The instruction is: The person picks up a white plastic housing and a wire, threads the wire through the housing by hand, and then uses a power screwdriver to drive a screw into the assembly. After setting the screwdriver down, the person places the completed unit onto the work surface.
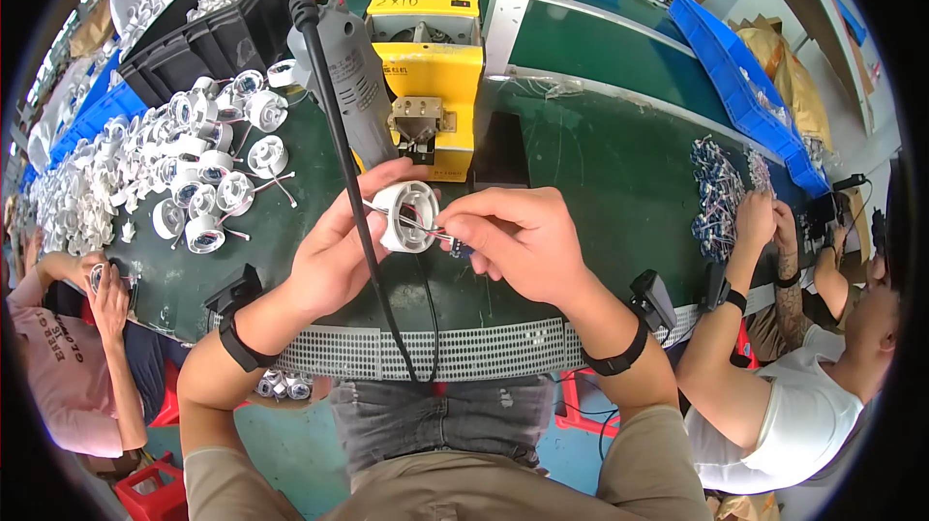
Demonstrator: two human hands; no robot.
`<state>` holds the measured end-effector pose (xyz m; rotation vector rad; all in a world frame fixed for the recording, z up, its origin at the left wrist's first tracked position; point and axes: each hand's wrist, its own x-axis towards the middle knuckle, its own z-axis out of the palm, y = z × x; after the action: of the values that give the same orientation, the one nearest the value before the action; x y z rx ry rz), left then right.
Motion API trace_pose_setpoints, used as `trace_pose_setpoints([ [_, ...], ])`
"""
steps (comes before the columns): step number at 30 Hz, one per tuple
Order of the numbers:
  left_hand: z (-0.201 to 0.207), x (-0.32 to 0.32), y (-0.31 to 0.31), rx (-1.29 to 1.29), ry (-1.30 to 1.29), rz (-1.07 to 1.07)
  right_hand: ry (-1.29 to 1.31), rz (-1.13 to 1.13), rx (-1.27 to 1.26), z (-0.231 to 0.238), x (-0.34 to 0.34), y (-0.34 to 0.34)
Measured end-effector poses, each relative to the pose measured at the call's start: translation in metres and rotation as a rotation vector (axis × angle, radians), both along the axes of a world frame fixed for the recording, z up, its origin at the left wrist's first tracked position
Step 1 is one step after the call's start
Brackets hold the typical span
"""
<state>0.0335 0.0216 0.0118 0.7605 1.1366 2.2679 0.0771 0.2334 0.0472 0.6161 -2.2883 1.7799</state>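
A white ring-shaped plastic housing (393,200) is held by its side in my left hand (334,252), with the fingers curled round it. My right hand (527,242) pinches thin wires (418,224) that run through the housing's open face. A small dark blue circuit board (458,248) hangs just below those right fingertips, seemingly on the same wires. Both hands are over the near part of the green bench (600,221), in front of a yellow machine (435,76). A black cable (350,153) crosses in front of my left fingers and hides part of them.
A grey motor body (353,76) adjoins the yellow machine. White housings with wires (208,168) pile up at left, beside a black crate (208,52). Wired circuit boards (714,197) lie at right, near a blue bin (740,86). People work on both sides. A perforated strip (464,354) edges the bench.
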Motion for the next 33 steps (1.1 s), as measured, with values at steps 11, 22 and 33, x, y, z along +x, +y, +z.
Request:
trace_pose_setpoints([
  [11, -0.001, 0.001, -0.001, -0.008, -0.073, -0.175, -0.116, 0.007, -0.123, -0.014, -0.002, -0.018],
  [22, 0.0, 0.008, 0.002, -0.088, 0.016, -0.126, 0.187, -0.25, -0.002, -0.021, 0.001, -0.034],
  [33, -0.002, -0.006, -0.002, -0.419, 0.08, 0.084, 0.114, -0.14, 0.23, -0.035, -0.019, -0.024],
])
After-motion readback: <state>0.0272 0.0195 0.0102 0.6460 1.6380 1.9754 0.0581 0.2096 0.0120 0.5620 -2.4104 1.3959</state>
